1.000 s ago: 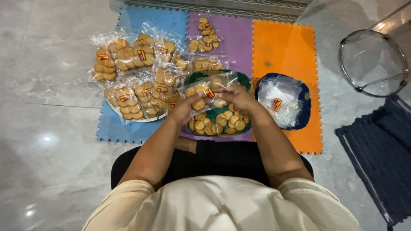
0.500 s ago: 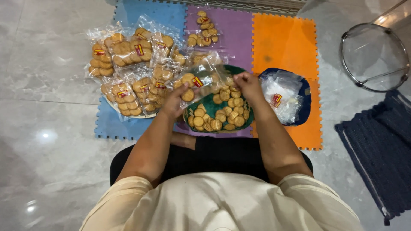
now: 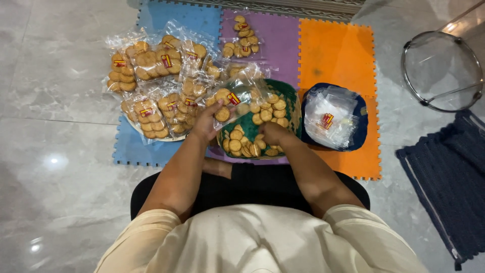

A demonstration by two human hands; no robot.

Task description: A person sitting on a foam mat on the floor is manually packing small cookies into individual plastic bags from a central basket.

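Left hand (image 3: 208,123) pinches a part-filled clear bag (image 3: 233,97) above the green bowl (image 3: 290,98); right hand (image 3: 273,134) closes on loose biscuits (image 3: 241,146) inside. Filled bags (image 3: 151,86) lie left of the bowl, empty bags (image 3: 331,119) right: packing seems partway.

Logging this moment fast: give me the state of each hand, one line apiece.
Left hand: closed on a clear bag of biscuits.
Right hand: down among loose biscuits in the green bowl; grip cannot be told.

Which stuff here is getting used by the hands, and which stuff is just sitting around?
Being used:
left hand holding a clear bag with cookies in it
right hand in the green bowl of loose cookies
blue bowl of empty bags
filled bags piled on the mats

Just sitting around:
round glass stool
dark rug
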